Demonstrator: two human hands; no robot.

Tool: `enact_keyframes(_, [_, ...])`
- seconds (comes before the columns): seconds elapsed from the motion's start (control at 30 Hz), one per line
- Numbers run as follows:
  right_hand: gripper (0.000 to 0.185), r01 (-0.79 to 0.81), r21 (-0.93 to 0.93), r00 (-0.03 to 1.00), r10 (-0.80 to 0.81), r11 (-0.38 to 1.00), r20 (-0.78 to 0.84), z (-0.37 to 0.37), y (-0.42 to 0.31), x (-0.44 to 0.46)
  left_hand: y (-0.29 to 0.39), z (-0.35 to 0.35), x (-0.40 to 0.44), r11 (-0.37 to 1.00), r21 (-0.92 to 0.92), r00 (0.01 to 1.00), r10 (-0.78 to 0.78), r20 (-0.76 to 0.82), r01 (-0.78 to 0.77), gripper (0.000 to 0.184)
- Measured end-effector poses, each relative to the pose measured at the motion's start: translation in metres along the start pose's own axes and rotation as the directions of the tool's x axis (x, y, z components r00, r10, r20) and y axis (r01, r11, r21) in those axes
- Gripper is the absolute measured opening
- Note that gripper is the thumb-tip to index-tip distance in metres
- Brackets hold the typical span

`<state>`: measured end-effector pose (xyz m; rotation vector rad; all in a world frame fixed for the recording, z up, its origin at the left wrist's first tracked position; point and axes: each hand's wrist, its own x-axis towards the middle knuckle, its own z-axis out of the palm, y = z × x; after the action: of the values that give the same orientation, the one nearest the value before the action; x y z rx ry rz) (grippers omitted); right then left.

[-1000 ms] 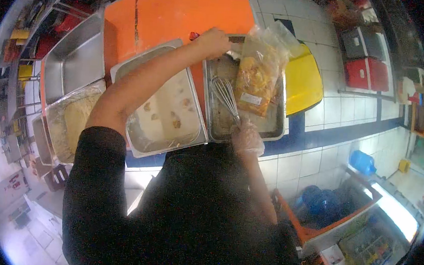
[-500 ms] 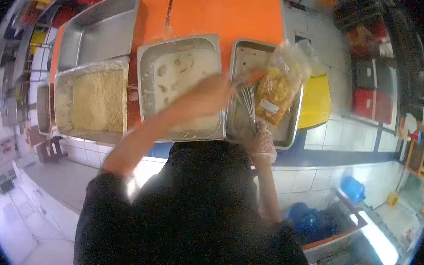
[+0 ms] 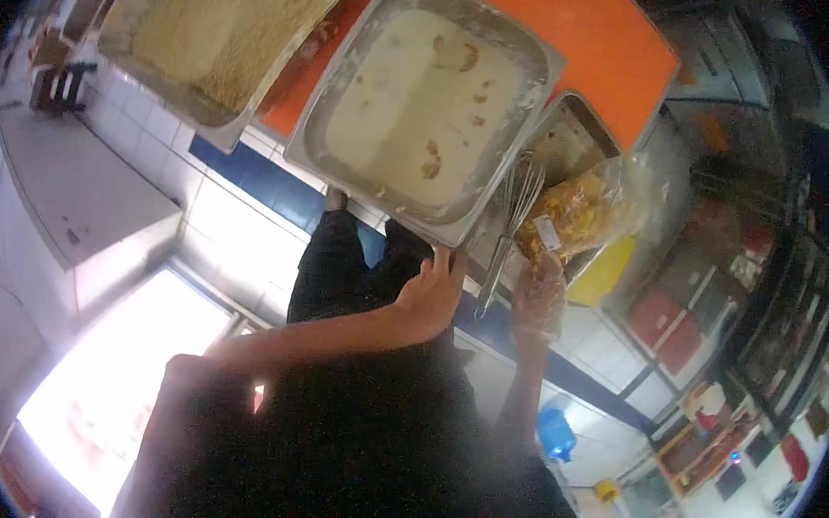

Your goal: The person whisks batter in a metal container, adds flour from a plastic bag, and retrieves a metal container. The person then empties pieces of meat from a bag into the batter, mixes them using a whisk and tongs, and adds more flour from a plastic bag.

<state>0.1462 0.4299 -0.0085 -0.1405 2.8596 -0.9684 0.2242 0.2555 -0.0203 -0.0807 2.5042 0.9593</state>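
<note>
My left hand [image 3: 434, 295] is at the near corner of a deep metal pan [image 3: 343, 177], its fingers curled at the rim. Inside the pan is pale liquid batter [image 3: 384, 111] with several brownish pieces floating in it. My right hand [image 3: 539, 296], in a clear plastic glove, is at the lower end of a clear plastic bag [image 3: 589, 209] of yellow-orange food with a white label. Whether its fingers grip the bag or the tray edge is hidden. A wire whisk [image 3: 513, 213] lies beside that hand, its handle over the edge of a shallow metal tray [image 3: 576, 126].
A metal pan of tan crumbs [image 3: 223, 30] stands to the left on the orange tabletop [image 3: 588, 39]. Something yellow [image 3: 603, 274] is beyond the bag. A white counter [image 3: 80, 179] is at the left, and a blue jug [image 3: 555, 434] is at the lower right.
My left hand has moved from above the batter down to the pan's near corner. The view has turned and come closer to the pans. My right hand remains near the bag and whisk.
</note>
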Motion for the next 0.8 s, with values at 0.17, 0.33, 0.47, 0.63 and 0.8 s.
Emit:
enact_keyframes(0.17, [0.031, 0.194, -0.220, 0.981, -0.192, 0.956, 0.031, -0.004, -0.061, -0.007, -0.030, 0.031, 0.005, 0.997, 0.031, 0.979, 0.075, -0.188, -0.070, 0.071])
enact_keyframes(0.33, [0.022, 0.522, -0.282, 0.852, -0.510, 0.805, 0.118, 0.054, -0.158, -0.049, -0.077, 0.023, -0.038, 0.957, -0.157, 0.937, 0.190, -0.293, -0.243, 0.068])
enact_keyframes(0.47, [0.025, 0.548, -0.016, 0.779, -0.503, 0.836, 0.374, 0.159, -0.191, -0.096, -0.181, 0.060, -0.094, 0.921, -0.382, 0.975, -0.014, -0.220, -0.073, 0.054])
enact_keyframes(0.63, [0.027, 0.525, 0.026, 0.661, -0.427, 0.851, 0.617, 0.383, -0.150, -0.086, -0.394, 0.179, -0.171, 0.537, -0.682, 0.738, -0.674, 0.008, 0.497, 0.030])
enact_keyframes(0.8, [0.055, 0.553, -0.293, 0.749, -0.310, 0.780, 0.586, 0.626, -0.154, 0.000, -0.528, 0.357, -0.297, -0.272, -0.943, 0.060, -0.956, 0.288, 0.194, 0.031])
